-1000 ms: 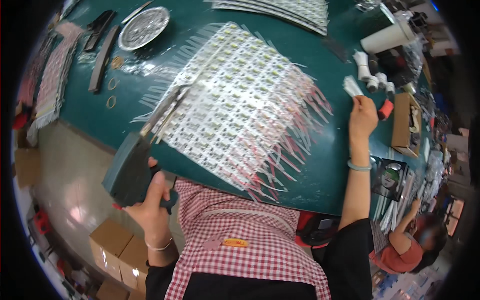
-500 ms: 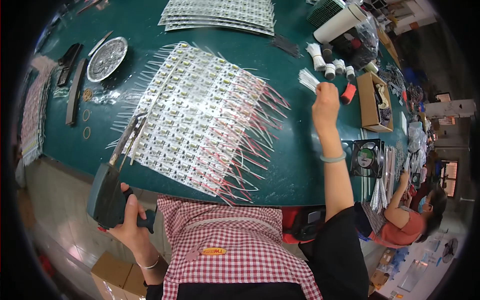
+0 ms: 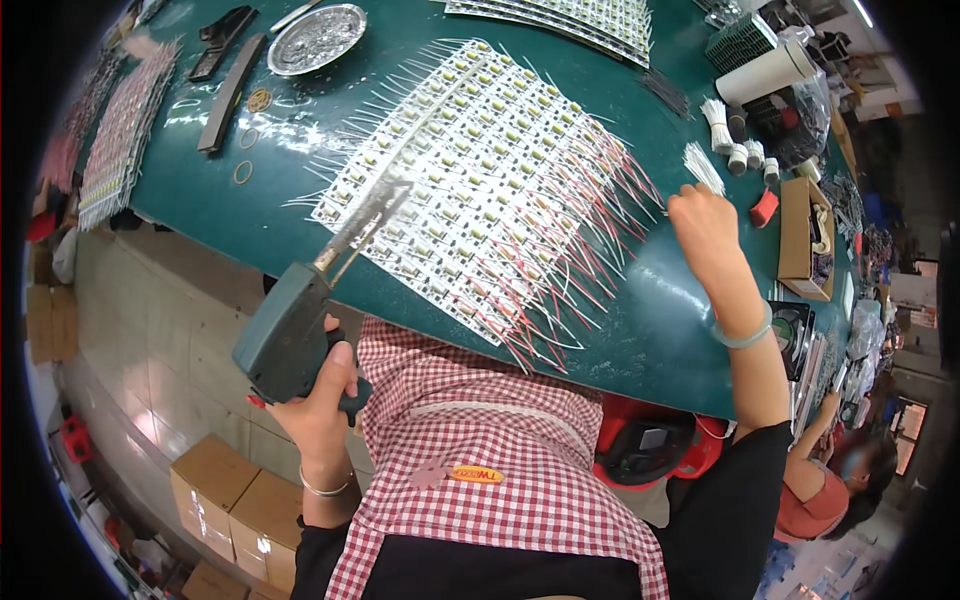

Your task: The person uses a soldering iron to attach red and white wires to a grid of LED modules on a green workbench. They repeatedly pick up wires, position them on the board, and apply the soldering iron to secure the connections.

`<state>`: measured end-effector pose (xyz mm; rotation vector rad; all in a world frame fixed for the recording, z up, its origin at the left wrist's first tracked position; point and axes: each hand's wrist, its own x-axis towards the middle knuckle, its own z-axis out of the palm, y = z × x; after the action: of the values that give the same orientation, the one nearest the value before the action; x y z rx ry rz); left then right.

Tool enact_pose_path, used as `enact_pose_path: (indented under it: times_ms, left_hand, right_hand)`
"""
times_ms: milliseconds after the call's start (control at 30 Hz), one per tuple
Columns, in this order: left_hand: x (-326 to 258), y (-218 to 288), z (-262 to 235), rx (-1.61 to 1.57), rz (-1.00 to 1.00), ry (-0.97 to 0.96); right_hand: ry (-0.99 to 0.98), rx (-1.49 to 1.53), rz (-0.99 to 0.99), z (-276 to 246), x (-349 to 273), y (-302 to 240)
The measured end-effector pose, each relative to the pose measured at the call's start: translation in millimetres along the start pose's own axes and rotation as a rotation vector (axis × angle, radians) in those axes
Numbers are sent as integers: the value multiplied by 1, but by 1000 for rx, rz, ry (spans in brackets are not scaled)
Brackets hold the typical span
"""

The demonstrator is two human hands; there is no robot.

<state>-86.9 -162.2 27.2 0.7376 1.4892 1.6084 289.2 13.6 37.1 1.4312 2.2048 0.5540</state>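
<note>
My left hand [image 3: 322, 405] is wrapped round the grip of a dark green soldering gun [image 3: 285, 325]. The gun's metal tip lies over the left part of a white circuit board panel [image 3: 440, 195]; contact with it cannot be made out. Rows of small yellowish parts cover the panel, white wires stick out along its left side and red and white wires along its right. Past the panel's right side, my right hand [image 3: 706, 235] is closed with fingertips pinched; what they hold, if anything, is too small to name. Just beyond those fingers lies a loose bunch of white wires [image 3: 703, 168].
Stacked panels [image 3: 570, 25] lie at the far edge of the green table [image 3: 640, 330]. A metal dish [image 3: 317, 40], a dark bar [image 3: 232, 92] and rubber bands [image 3: 243, 172] are at left. Wire bundles [image 3: 716, 125], a red block [image 3: 764, 209] and a cardboard box [image 3: 800, 250] stand right. A co-worker [image 3: 830, 485] sits beyond.
My right hand has drawn back from the white wire bunch toward the panel. The soldering gun stays in my left hand, its tip further in over the panel. The whole view has shifted.
</note>
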Motion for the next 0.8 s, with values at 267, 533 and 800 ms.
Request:
enact_pose_path:
  times_ms: [267,533,800]
  left_hand:
    - [-10,-10,-23,-18,-34,-39]
    - [-9,-18,-25,-31,-75,-60]
    - [-13,-17,-26,-52,-97,-106]
  right_hand:
    - [129,125,101,-17,-10,-9]
    - [41,-123,149,-20,-18,2]
    - [-23,-129,7,2,-9,-35]
